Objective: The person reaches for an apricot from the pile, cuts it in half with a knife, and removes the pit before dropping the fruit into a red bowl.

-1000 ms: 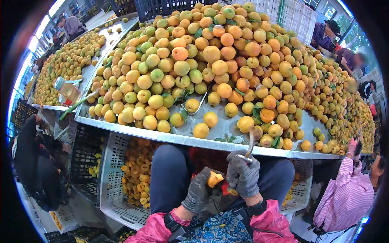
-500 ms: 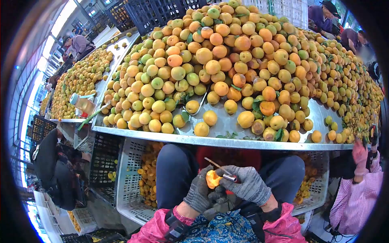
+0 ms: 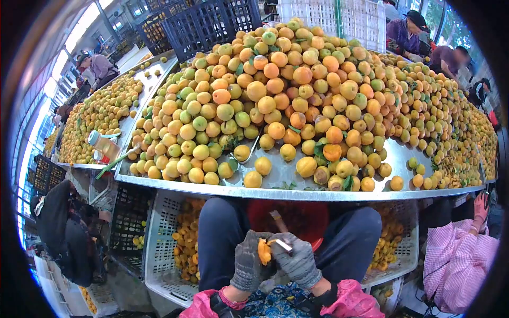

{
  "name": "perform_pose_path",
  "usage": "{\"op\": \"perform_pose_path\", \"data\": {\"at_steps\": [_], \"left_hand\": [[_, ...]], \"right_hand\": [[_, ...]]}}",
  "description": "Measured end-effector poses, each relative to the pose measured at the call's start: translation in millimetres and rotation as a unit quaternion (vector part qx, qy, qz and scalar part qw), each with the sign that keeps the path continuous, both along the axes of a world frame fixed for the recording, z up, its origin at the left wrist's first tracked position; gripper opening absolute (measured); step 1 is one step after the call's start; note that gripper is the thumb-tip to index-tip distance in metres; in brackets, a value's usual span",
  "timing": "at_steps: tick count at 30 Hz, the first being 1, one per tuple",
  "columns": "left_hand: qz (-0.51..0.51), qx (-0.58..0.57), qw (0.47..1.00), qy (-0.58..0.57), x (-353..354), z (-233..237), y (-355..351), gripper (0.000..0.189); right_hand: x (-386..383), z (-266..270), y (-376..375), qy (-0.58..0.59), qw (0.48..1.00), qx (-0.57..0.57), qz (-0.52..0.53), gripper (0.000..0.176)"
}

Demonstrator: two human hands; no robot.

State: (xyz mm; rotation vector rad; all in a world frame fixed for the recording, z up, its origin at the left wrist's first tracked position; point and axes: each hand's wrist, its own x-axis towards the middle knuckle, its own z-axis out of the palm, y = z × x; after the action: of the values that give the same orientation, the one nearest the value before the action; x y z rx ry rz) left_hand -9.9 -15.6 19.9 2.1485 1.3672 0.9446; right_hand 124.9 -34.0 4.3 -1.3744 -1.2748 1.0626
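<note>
Both my hands wear grey knit gloves and meet just in front of my knees. In my left hand [image 3: 247, 262], the fingers are closed around a cut apricot [image 3: 264, 251] whose orange flesh shows. My right hand [image 3: 298, 262] is closed on a small knife [image 3: 282, 244]. Its shiny metal part points at the fruit, and a wooden-looking length sticks up above the fingers. Between my knees, below the table edge, sits a red basin [image 3: 317, 214]. The fingers partly hide the fruit and tool.
A metal table [image 3: 244, 192] in front bears a large heap of apricots [image 3: 297, 95]. White crates of cut fruit [image 3: 159, 259] flank my legs. A plastic bottle [image 3: 103, 144] stands at the left. Co-workers [image 3: 408, 34] work across the table; a pink-checked sleeve [image 3: 458, 259] is at right.
The apricot in my left hand has turned and now shows its cut side on edge. The knife's metal part has swung toward it. The whole view has shifted slightly.
</note>
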Motion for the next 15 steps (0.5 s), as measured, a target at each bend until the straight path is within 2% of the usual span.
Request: {"op": "perform_pose_path", "data": {"at_steps": [1,2,3,4,5,6,7,8,9,10,12,13,15], "left_hand": [[0.029,-0.193,0.952,-0.236,2.3,4.1,0.8,0.041],[0.054,-0.369,0.812,-0.45,4.1,9.8,0.8,0.042],[0.025,-0.264,0.916,-0.301,-5.7,21.1,-0.1,0.045],[0.039,-0.333,0.84,-0.428,-15.7,31.3,2.8,0.046],[0.071,-0.366,0.813,-0.448,-38.1,21.2,6.4,0.046],[0.087,-0.296,0.832,-0.461,-55.7,22.2,9.2,0.047],[0.126,-0.248,0.872,-0.402,-67.2,46.9,9.2,0.046],[0.164,-0.223,0.913,-0.299,-106.5,39.1,15.5,0.044],[0.195,-0.194,0.942,-0.191,-142.1,31.9,23.7,0.042],[0.229,-0.251,0.935,-0.099,-151.0,41.7,25.2,0.032],[0.236,-0.064,0.966,0.08,-154.1,40.6,31.6,0.023],[0.235,-0.061,0.967,0.081,-153.5,38.1,37.0,0.023],[0.172,-0.086,0.981,-0.013,-145.3,37.5,52.6,0.019]], "right_hand": [[-1.5,6.8,-2.9,0.076,0.993,-0.081,-0.049,0.024],[-1.1,9.3,-4.3,0.074,0.993,-0.079,-0.049,0.024],[0.8,11.0,-5.5,0.149,0.98,-0.116,-0.064,0.023],[3.8,13.6,-6.2,0.224,0.96,-0.149,-0.08,0.023],[10.3,32.6,-5.1,0.222,0.956,-0.177,-0.069,0.022],[13.2,30.8,-6.5,0.222,0.956,-0.175,-0.072,0.022],[15.6,26.4,-6.8,0.158,0.979,-0.099,-0.088,0.022],[20.2,20.8,-4.6,0.092,0.99,-0.021,-0.104,0.023],[38.9,11.7,3.5,-0.143,0.983,-0.109,0.034,0.024],[41.7,5.1,3.9,-0.142,0.984,-0.108,0.029,0.024],[43.0,-0.4,5.6,-0.192,0.979,-0.061,0.014,0.025],[46.1,-2.2,1.7,-0.113,0.992,-0.055,0.0,0.017],[49.6,-3.9,2.0,-0.063,0.997,-0.016,-0.046,0.018]]}}
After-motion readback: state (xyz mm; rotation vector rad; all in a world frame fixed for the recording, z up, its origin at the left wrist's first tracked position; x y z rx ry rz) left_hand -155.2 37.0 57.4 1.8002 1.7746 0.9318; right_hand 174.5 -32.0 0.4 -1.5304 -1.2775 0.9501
